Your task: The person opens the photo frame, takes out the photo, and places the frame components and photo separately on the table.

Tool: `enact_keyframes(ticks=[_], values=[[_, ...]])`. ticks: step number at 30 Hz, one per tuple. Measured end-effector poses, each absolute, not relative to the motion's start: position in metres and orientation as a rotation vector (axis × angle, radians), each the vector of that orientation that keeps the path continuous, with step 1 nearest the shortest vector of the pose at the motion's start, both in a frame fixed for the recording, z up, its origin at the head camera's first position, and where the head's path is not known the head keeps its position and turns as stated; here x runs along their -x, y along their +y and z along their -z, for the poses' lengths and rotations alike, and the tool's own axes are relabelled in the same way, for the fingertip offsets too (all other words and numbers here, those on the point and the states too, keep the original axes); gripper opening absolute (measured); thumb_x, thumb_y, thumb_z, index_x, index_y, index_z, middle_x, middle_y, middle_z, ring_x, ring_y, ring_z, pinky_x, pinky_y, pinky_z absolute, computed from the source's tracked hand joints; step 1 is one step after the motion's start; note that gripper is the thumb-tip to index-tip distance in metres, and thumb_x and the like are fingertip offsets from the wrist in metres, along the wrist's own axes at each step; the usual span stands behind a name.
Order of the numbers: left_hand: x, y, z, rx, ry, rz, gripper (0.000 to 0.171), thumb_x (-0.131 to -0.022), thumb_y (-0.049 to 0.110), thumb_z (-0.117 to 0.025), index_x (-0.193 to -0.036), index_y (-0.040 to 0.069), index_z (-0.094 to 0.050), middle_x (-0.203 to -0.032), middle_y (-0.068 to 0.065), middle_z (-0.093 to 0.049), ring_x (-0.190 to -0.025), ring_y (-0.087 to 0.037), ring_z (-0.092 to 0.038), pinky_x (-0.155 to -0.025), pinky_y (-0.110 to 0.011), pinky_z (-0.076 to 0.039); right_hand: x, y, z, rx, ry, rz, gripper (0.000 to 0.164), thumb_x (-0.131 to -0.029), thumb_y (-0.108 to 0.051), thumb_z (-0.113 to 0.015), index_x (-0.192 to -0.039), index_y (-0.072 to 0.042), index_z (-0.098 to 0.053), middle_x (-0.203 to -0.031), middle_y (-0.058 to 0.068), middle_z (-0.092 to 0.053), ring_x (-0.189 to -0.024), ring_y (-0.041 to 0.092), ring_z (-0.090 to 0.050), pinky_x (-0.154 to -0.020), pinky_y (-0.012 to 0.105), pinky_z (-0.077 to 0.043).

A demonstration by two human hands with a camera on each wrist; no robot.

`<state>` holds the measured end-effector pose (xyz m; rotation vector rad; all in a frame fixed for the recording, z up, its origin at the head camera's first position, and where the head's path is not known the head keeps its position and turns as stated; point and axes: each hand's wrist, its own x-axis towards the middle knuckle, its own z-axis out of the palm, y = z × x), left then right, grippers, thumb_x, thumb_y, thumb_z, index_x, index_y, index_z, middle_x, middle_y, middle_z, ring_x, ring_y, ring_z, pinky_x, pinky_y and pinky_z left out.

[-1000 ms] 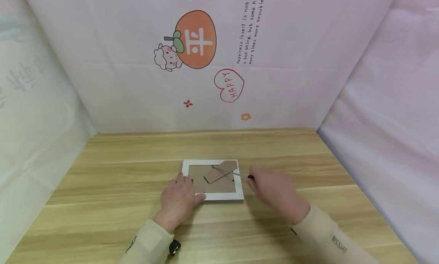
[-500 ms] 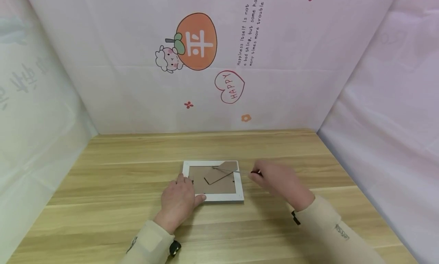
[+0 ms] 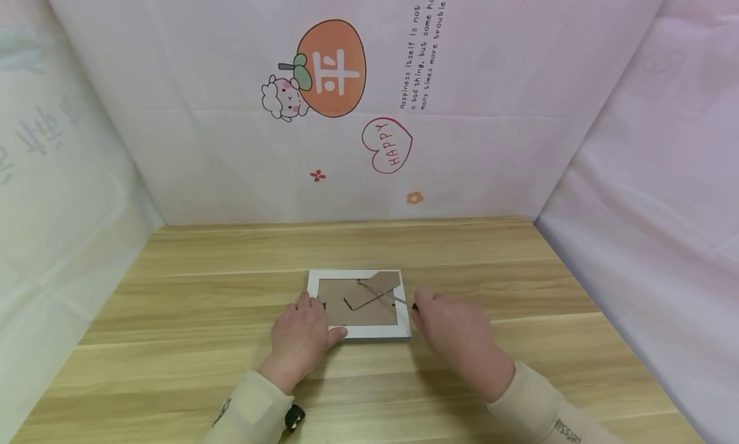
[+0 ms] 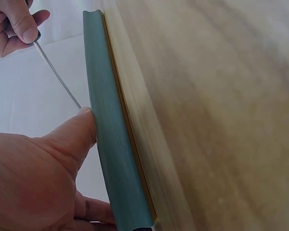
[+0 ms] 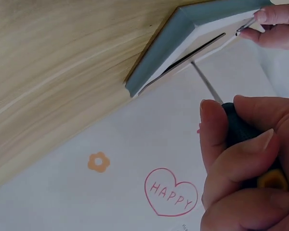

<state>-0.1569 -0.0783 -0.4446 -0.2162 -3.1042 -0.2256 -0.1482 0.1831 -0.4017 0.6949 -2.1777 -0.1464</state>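
A picture frame (image 3: 369,332) lies back side up on the table, its border white and its outer edge blue-green. Inside the border sits a brown backing board (image 3: 375,315), with a stand leg (image 3: 385,280) lying across it. My left hand (image 3: 300,332) holds the near left corner, its thumb (image 4: 72,134) against the near edge. My right hand (image 3: 456,332) grips a screwdriver by its dark green, yellow-ended handle (image 5: 238,127). The metal shaft (image 5: 208,84) reaches over the board, tip at a small dark tab (image 3: 359,281) by the far inner edge.
The wooden table (image 3: 231,251) runs back to a printed white cloth wall (image 3: 231,174). More cloth hangs at the left (image 3: 75,194) and right (image 3: 652,194). Small dark tabs sit along the backing board's edges.
My right hand swung away from me, then came back nearer, turning the screwdriver's shaft while its tip stayed by the far inner edge. The left hand and picture frame kept their place.
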Motion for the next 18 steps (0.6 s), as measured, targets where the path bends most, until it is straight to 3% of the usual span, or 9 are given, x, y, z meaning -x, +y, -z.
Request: enact_keyframes(ticks=[6,12,18], values=[[0.157,-0.077,0.445,0.222,-3.085,0.2,0.082,-0.08,0.066,-0.064,-0.111,-0.01,-0.057,-0.116,-0.023,-0.056,-0.075,-0.026,-0.049,-0.058,-0.038,-0.047,0.147,0.179,0.405,-0.666,-2.158,0.097,0.033,-0.096,-0.029,-0.045,-0.069,-0.012,-0.039,-0.052,-0.009,-0.013,-0.041,0.006,-0.009,-0.032,0.025,-0.008],[0.157,-0.078,0.443,0.22,-3.064,0.189,0.08,-0.079,0.066,-0.065,-0.106,-0.009,-0.057,-0.109,-0.021,-0.056,-0.071,-0.025,-0.047,-0.055,-0.037,-0.045,0.147,0.179,0.4,-0.659,-2.292,0.082,0.03,-0.089,-0.027,-0.06,-0.071,-0.014,-0.041,-0.053,-0.01,-0.012,-0.039,0.006,-0.014,-0.03,0.026,-0.014],[0.157,-0.078,0.443,0.234,-3.065,0.168,0.078,-0.079,0.067,-0.064,-0.104,-0.007,-0.058,-0.103,-0.018,-0.056,-0.068,-0.023,-0.045,-0.053,-0.035,-0.042,0.163,0.187,0.379,-0.559,-2.873,-0.103,0.026,-0.094,-0.033,-0.058,-0.076,-0.019,-0.045,-0.052,-0.007,-0.033,-0.043,0.009,-0.033,-0.035,0.03,-0.028]])
